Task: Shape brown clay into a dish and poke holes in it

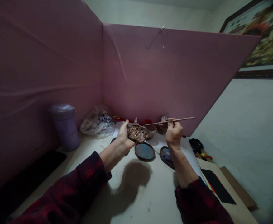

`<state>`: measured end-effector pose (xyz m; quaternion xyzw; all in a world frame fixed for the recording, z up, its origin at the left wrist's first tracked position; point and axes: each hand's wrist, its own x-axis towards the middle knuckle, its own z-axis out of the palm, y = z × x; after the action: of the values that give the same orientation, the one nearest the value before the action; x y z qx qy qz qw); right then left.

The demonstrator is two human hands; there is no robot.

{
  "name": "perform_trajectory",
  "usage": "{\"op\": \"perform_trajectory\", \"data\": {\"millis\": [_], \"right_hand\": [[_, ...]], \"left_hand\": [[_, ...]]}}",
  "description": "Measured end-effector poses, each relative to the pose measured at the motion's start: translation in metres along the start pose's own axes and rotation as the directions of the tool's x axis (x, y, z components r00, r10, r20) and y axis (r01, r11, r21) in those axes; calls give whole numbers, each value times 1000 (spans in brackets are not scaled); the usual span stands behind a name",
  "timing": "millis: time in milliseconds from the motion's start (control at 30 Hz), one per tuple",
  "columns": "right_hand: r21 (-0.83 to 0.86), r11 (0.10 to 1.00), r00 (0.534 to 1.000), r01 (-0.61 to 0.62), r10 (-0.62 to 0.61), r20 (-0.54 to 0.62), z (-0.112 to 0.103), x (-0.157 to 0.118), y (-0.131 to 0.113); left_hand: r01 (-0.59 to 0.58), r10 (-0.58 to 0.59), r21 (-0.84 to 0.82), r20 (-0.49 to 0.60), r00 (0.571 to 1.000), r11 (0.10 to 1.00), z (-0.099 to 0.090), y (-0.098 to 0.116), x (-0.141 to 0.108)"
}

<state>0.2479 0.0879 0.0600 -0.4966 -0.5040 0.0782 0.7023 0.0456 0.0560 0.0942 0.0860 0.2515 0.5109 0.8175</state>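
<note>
My left hand (123, 137) holds a brown piece full of small holes (137, 133) above the table, its fingers at the left edge and underneath. In my right hand (174, 132) is a thin brush (184, 119), pinched near its middle, its tip pointing left beside the holed piece. Just below that piece lies a dark-rimmed dish with a blue-grey surface (145, 151). A second dark-rimmed dish, blotched blue (166, 154), sits partly behind my right wrist. Behind the hands stands a small bowl (151, 132).
A purple lidded cup (66, 127) and a crumpled plastic bag (98, 123) stand at the left. Pink panels (169, 74) enclose the pale table (160, 199) at the left and back. A black sheet (218, 186) lies at the right.
</note>
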Motion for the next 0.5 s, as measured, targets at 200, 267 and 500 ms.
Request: {"op": "perform_trajectory", "data": {"millis": [200,267,500], "right_hand": [[-206,977,995,63,-46,86,6,-3,18],[-188,982,985,30,3,174,8,-4,27],[-111,994,1000,14,-16,-20,-1,0,1]], "left_hand": [[-67,65,-52,-39,997,996,4,5,-1],[-66,65,-55,-35,997,996,4,4,-2],[-63,61,-42,-44,997,997,4,3,-1]]}}
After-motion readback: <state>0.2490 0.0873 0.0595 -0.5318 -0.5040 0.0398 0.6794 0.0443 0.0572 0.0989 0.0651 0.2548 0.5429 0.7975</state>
